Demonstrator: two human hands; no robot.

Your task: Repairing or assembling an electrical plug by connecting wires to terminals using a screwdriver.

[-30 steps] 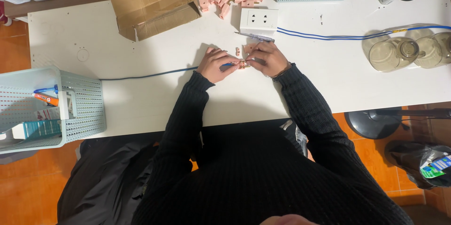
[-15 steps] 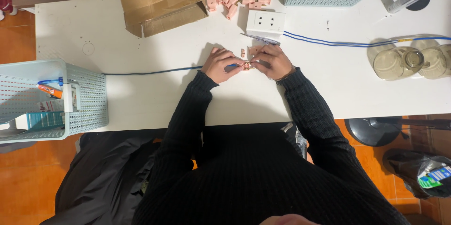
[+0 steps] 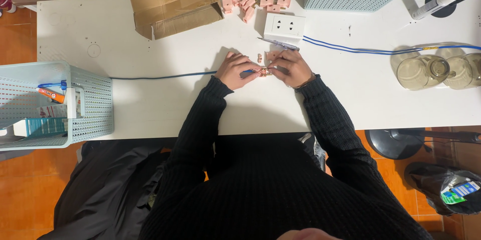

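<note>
Item: small pink plug point(image 3: 262, 71), light, rigid, likely slippery; both hands, left hand point(image 3: 236, 70) and right hand point(image 3: 292, 68), are pinching it by its sides, blue wire point(image 3: 160, 76) trailing across the tabletop point(image 3: 150, 104).

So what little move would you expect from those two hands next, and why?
Probably a small push or twist to seat the blue cable in the pink plug part. Both the left hand and right hand pinch that part between them, and the cable's end runs in under the left hand's fingers. How far in it sits is hidden.
</note>
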